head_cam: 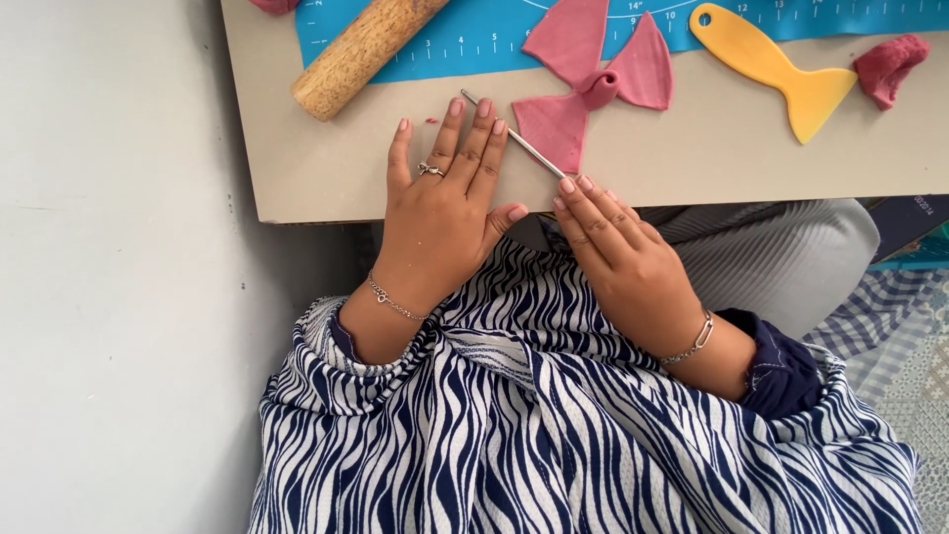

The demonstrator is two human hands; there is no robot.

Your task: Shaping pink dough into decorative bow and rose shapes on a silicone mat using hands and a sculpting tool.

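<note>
Here, in the head view, the left hand (pixel 440 213) lies flat on the desk (pixel 326 168), its fingers (pixel 474 133) straight and close together, resting on a thin metal stick (pixel 514 138). The right hand (pixel 623 257) has its fingers (pixel 583 203) bunched together at the lower end of the stick, near the edge of the desk; I cannot tell if they pinch it or only touch it. The stick lies slanted, and it touches the lower wing of a pink dough bow (pixel 593 84). The step looks like rolling or pressing the stick under both hands, right beside the bow. A next move would call for a soft, even push, so the thin dough does not tear. Counting now: one stick, one bow, one wooden rolling pin (pixel 361 49), one yellow scraper (pixel 771 64), and one blue mat (pixel 474 30) under the bow's top. There is one pink dough lump (pixel 890 61) at the right and a bit more pink dough (pixel 275 5) at the top edge. Each wrist wears one bracelet, and the left hand wears one ring (pixel 429 169).
</note>
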